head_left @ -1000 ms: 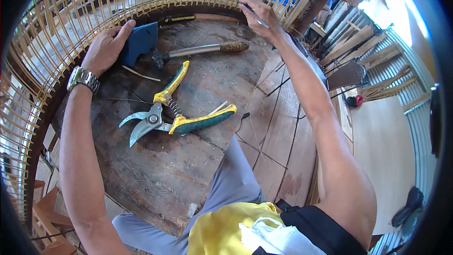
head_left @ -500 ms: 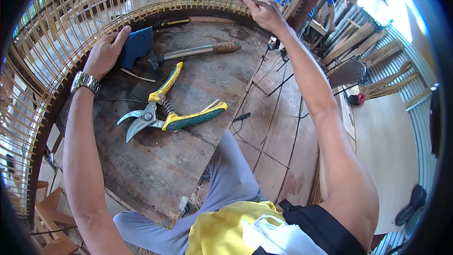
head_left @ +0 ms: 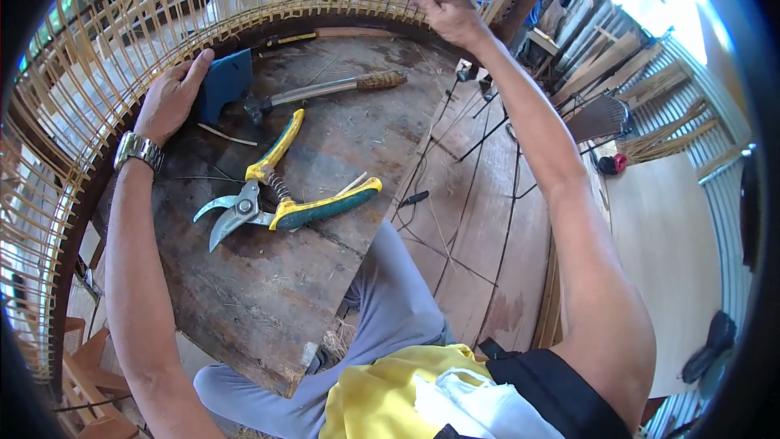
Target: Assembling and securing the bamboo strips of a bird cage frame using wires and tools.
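Note:
A curved dark wooden frame [head_left: 80,195] with upright rattan rods and a woven rattan band runs around the far and left sides. My left hand [head_left: 169,99], wearing a metal watch, grips the frame's woven edge at the left; its fingertips are partly hidden and its thumb is stretched along it. Beside the thumb stands a blue angular block [head_left: 225,84]. At the far right of the weave, my right hand [head_left: 455,20] is closed with fingers pinched against the rods; what it holds is unclear. Yellow-and-green pruning shears [head_left: 284,195] lie with spread handles on the board.
A hammer [head_left: 325,91] with a wrapped handle lies beyond the shears on the worn wooden board [head_left: 244,293]. A yellow-and-black tool [head_left: 292,38] rests along the far rim. Black cables [head_left: 414,199] cross the plank floor at right. A pale panel [head_left: 666,260] leans farther right.
The view has shifted slightly, so the shears, hammer and block sit a little to the left. Both hands keep nearly the same places on the rattan.

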